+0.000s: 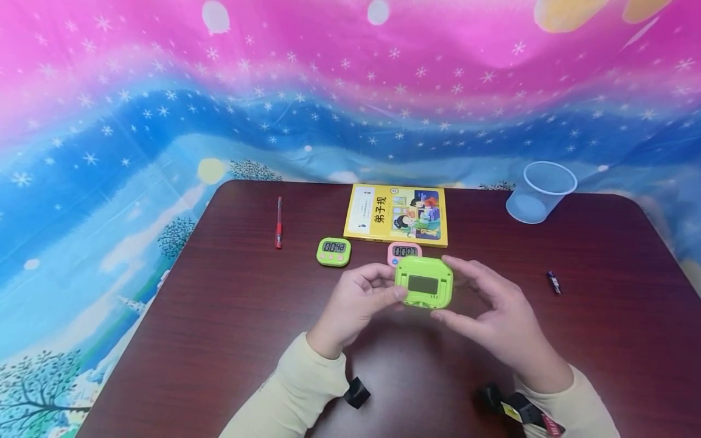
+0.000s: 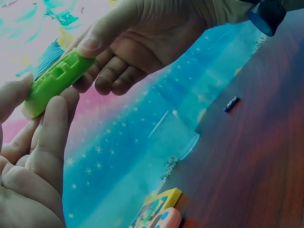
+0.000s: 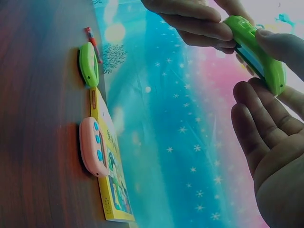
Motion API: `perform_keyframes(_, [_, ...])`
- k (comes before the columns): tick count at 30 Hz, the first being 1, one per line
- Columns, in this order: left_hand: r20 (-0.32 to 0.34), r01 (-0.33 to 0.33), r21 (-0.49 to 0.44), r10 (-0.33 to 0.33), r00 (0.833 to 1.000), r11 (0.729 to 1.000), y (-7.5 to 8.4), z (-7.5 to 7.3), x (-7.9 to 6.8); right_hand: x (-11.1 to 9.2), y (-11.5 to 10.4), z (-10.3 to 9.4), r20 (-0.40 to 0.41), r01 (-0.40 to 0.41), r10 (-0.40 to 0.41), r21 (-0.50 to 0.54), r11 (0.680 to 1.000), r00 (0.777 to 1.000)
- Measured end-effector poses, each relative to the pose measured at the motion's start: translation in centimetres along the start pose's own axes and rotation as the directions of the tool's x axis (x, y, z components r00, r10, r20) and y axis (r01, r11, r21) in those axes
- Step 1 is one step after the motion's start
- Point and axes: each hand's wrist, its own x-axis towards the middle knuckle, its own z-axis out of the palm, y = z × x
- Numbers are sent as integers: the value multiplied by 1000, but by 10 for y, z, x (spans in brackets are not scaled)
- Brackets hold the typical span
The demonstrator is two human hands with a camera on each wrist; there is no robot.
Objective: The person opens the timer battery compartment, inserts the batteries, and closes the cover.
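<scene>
In the head view, a green digital timer [image 1: 423, 282] is held up over the table, its back with a dark rectangle turned toward me. My left hand [image 1: 358, 304] grips its left side, thumb on the near face and fingers behind. My right hand [image 1: 501, 316] holds the opposite side between thumb and fingertips. Small notches show along the edge of the timer [image 2: 59, 78] in the left wrist view. Beyond it lies a pink timer [image 1: 404, 252], partly covered by the held one. A second green timer [image 1: 333, 252] rests to the left, its display lit with digits.
Behind the timers lies a yellow book [image 1: 397, 214]. A red pen [image 1: 279, 224] is at the back left. On the right, a small dark battery [image 1: 554, 283] lies on the table [image 1: 230, 316]. A clear plastic cup-shaped bin [image 1: 539, 194] stands at the back right, by the printed cloth.
</scene>
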Motion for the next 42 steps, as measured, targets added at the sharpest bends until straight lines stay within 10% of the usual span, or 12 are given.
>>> perform_keyframes(15, [114, -73, 131, 58, 992, 989, -3, -3, 1, -1, 9, 1, 52, -225, 219, 188, 956, 974])
perform_keyframes(30, [167, -112, 120, 91, 982, 986, -6, -3, 2, -4, 12, 8, 145, -214, 183, 250, 944, 972])
perform_keyframes(42, [225, -98, 66, 81, 971, 993, -14, 8, 0, -6, 8, 25, 51, -229, 224, 279, 933, 973])
